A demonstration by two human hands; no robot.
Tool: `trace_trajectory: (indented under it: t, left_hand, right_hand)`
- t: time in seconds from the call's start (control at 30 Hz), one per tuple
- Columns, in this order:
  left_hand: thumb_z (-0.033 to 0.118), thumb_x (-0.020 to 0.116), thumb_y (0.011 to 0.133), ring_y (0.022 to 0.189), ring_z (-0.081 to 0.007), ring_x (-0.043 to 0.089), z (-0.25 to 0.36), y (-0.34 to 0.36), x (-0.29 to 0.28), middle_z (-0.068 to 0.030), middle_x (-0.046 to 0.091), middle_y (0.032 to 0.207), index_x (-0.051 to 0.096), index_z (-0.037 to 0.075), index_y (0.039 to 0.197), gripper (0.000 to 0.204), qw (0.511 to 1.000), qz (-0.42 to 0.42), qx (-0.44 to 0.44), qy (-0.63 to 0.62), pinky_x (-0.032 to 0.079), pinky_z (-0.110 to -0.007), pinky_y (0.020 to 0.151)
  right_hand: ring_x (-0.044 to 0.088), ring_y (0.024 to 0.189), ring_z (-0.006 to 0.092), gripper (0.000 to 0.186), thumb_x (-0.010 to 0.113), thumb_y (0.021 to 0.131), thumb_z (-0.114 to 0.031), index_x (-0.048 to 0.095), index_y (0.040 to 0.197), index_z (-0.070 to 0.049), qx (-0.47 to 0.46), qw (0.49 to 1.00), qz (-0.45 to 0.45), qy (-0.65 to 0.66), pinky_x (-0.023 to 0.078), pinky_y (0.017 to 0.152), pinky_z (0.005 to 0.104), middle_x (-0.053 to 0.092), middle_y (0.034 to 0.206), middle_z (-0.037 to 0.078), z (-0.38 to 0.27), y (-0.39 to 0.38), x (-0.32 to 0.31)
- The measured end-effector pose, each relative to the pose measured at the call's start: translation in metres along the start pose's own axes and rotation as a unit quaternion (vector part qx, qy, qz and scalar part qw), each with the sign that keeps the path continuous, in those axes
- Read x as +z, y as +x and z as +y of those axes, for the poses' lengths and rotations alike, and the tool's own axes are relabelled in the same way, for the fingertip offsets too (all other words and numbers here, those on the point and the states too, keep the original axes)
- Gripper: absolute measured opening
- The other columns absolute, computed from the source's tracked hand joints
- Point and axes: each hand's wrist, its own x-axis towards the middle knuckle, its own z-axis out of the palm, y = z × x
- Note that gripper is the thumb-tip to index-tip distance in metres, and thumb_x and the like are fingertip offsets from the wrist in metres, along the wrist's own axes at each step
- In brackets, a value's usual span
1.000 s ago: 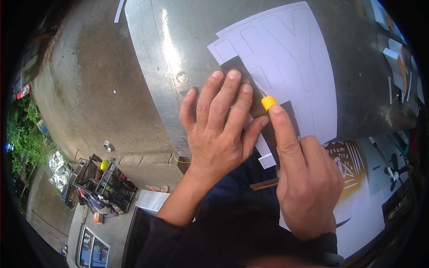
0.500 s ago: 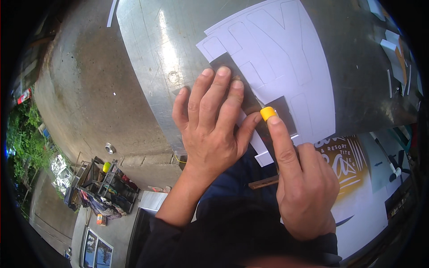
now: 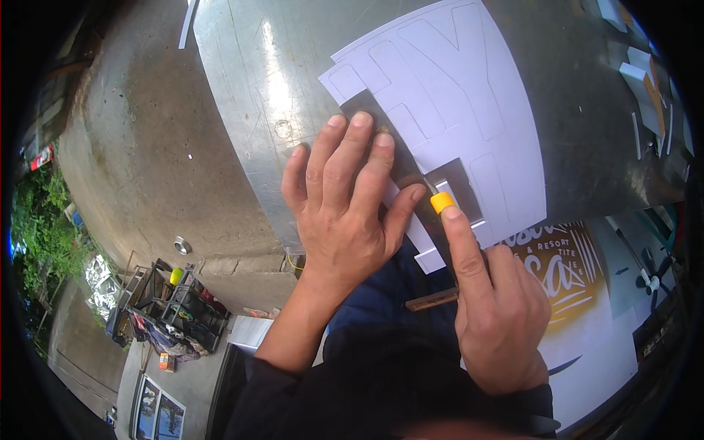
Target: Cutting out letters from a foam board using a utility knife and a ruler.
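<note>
My left hand [image 3: 339,213] lies with fingers spread on a long dark flat straightedge [image 3: 357,103], which crosses a white sheet [image 3: 484,125] printed with outlined shapes. My right hand [image 3: 499,312] grips a yellow-tipped cutter [image 3: 441,203], index finger along it, blade against the straightedge's edge. Right of the blade, a rectangular opening in the sheet shows dark metal and thin white slivers. A narrow white strip [image 3: 430,258] shows beside my left thumb, left of the straightedge. The sheet rests on a scratched metal plate [image 3: 242,110].
White cut pieces [image 3: 638,95] lie at the right. A printed brown-and-white board [image 3: 565,308] and white-handled tool [image 3: 642,271] sit lower right. Left are a concrete surface [image 3: 132,147], a steel ring [image 3: 181,244], a cluttered rack [image 3: 176,308] and plants [image 3: 37,220].
My right hand with the cutter has moved down along the straightedge, toward me. More of the rectangular opening shows beside the blade. My left hand stays spread on the straightedge.
</note>
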Motion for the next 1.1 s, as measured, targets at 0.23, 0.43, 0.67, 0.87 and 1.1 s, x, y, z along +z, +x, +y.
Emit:
trace_trajectory:
  t: [0.23,0.43,0.67,0.87,1.1]
  left_hand:
    - [0.044,0.076,0.09,0.144,-0.0284,0.047,0.0,0.002,0.0,-0.008,0.056,0.151,0.063,0.012,0.137,0.058,1.0,0.001,0.002,0.004,0.023,-0.049,0.121]
    - [0.043,0.076,0.09,0.143,-0.0282,0.048,0.002,0.002,0.0,-0.0082,0.056,0.15,0.064,0.011,0.136,0.057,1.0,-0.002,-0.002,0.001,0.023,-0.049,0.121]
    - [0.042,0.075,0.091,0.143,-0.0279,0.048,0.003,0.003,-0.001,-0.0077,0.057,0.149,0.065,0.011,0.134,0.055,1.0,0.002,-0.002,0.003,0.024,-0.049,0.121]
    - [0.043,0.075,0.091,0.142,-0.0279,0.049,0.001,0.002,0.001,-0.0079,0.058,0.148,0.065,0.011,0.134,0.055,1.0,0.009,0.002,0.002,0.024,-0.049,0.12]
    - [0.043,0.075,0.091,0.142,-0.0279,0.049,0.002,0.003,0.0,-0.008,0.058,0.148,0.065,0.011,0.134,0.054,1.0,0.009,0.0,0.007,0.024,-0.049,0.12]
  right_hand:
    - [0.053,0.061,0.0237,0.053,0.068,0.09,0.0,0.067,0.142,-0.012,-0.011,1.0,0.022,0.019,0.042,0.056,0.0385,0.051,0.077,0.007,0.006,-0.002,0.004]
    - [0.055,0.062,0.0233,0.057,0.071,0.088,0.005,0.065,0.144,-0.01,-0.02,0.984,0.126,0.122,0.044,0.057,0.0371,0.052,0.075,0.008,0.008,0.005,0.003]
    - [0.058,0.063,0.0237,0.06,0.072,0.087,0.006,0.064,0.144,-0.009,-0.026,0.992,0.078,0.095,0.047,0.059,0.0388,0.053,0.074,0.008,0.007,0.024,0.014]
    - [0.057,0.062,0.0238,0.058,0.071,0.088,0.005,0.065,0.144,-0.01,-0.029,0.99,0.089,0.103,0.047,0.059,0.0389,0.052,0.075,0.008,0.007,0.027,0.019]
    - [0.056,0.062,0.0236,0.058,0.071,0.088,0.003,0.065,0.144,-0.01,-0.044,0.991,0.084,0.093,0.046,0.057,0.0389,0.05,0.073,0.008,0.005,0.028,0.018]
